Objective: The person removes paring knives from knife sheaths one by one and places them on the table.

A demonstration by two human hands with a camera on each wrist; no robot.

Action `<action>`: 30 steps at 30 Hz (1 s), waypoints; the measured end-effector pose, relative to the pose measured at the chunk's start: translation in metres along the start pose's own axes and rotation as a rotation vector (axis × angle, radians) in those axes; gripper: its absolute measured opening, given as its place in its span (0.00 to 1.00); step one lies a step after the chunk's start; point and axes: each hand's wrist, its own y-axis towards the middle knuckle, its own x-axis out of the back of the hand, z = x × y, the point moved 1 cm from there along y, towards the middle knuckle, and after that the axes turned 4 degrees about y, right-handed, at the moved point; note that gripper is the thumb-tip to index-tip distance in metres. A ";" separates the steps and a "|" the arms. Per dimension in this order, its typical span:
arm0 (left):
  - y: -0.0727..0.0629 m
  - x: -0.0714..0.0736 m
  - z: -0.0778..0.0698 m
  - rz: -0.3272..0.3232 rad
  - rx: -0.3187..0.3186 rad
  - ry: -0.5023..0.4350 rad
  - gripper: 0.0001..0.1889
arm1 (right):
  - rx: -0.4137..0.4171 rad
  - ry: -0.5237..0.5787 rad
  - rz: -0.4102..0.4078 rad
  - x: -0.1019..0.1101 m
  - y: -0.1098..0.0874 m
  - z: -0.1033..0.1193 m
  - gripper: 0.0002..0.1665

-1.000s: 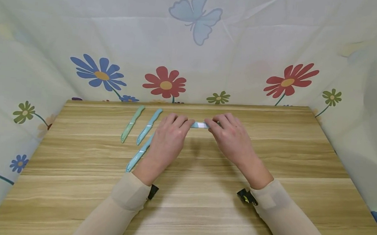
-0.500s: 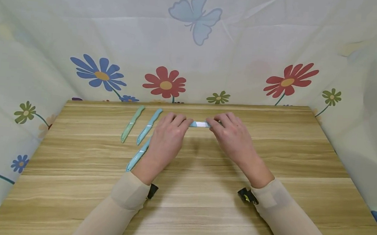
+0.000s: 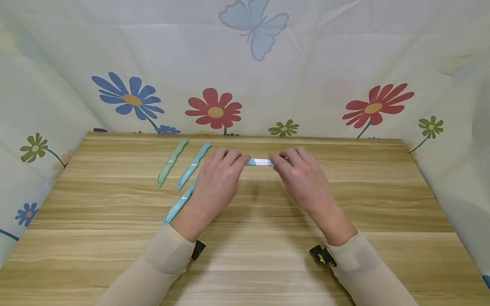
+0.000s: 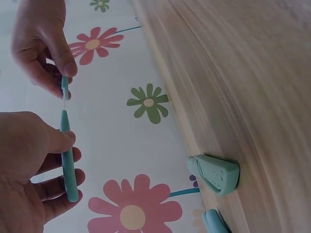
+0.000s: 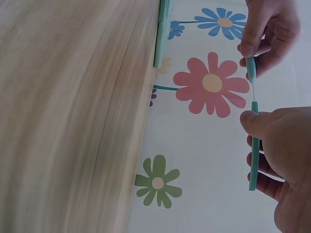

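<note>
My two hands hold a blue-green paring knife above the back middle of the table. The left hand (image 3: 218, 179) grips its rounded handle (image 4: 69, 172), thumb on one side and fingers on the other. Pinched in the right hand (image 3: 302, 179) is the straight blade sheath (image 5: 254, 150). A short stretch of bare blade (image 3: 262, 162) shows between the hands in the head view, its tip still inside the sheath. Left of my left hand lie a green sheathed knife (image 3: 170, 163) and a blue one (image 3: 193, 166). Another blue sheathed knife (image 3: 179, 205) is partly hidden behind that hand.
The wood-grain table (image 3: 376, 192) is bordered by a white curtain (image 3: 322, 44) printed with flowers and a butterfly. Black straps (image 3: 322, 256) sit at both wrists below the beige sleeves.
The hands have drawn slightly apart, and a longer piece of blade shows between the handle and the sheath. The knives on the table have stayed in place.
</note>
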 end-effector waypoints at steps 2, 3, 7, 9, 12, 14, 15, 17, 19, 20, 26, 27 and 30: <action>0.000 0.000 0.000 -0.004 0.002 -0.002 0.12 | -0.001 0.002 -0.002 0.000 0.000 0.000 0.17; 0.000 0.000 0.000 -0.005 0.005 -0.001 0.12 | -0.003 0.002 -0.003 0.000 0.000 0.000 0.17; -0.001 -0.001 0.001 -0.009 0.007 0.002 0.12 | -0.005 -0.003 0.001 0.001 -0.001 -0.001 0.17; -0.001 -0.001 0.002 -0.012 0.007 0.007 0.12 | -0.005 -0.007 0.002 0.001 -0.001 -0.001 0.17; -0.001 -0.001 0.002 -0.014 0.006 0.007 0.12 | -0.004 -0.007 0.001 0.000 -0.001 -0.001 0.17; -0.001 -0.001 0.002 -0.012 0.004 0.006 0.12 | -0.003 -0.004 -0.002 0.000 -0.001 -0.001 0.17; -0.001 -0.001 0.003 -0.011 0.004 0.005 0.12 | -0.003 -0.002 -0.003 0.000 -0.001 -0.001 0.17; -0.001 -0.002 0.003 -0.011 0.001 0.006 0.12 | -0.003 -0.002 -0.004 0.000 -0.001 -0.002 0.17; -0.001 -0.001 0.003 -0.011 0.000 0.008 0.12 | -0.003 -0.004 -0.004 0.000 -0.001 -0.002 0.17; -0.002 -0.002 0.003 -0.013 0.000 0.009 0.12 | -0.002 -0.004 -0.003 0.000 -0.001 -0.002 0.17; -0.002 -0.002 0.003 -0.018 0.003 0.008 0.13 | -0.001 -0.009 -0.004 0.000 -0.002 -0.002 0.18; -0.002 -0.002 0.003 -0.015 0.003 0.007 0.13 | -0.001 -0.010 -0.005 0.000 -0.002 -0.002 0.18; -0.003 -0.002 0.003 -0.010 0.005 0.013 0.13 | -0.001 -0.010 -0.007 0.000 -0.002 -0.002 0.18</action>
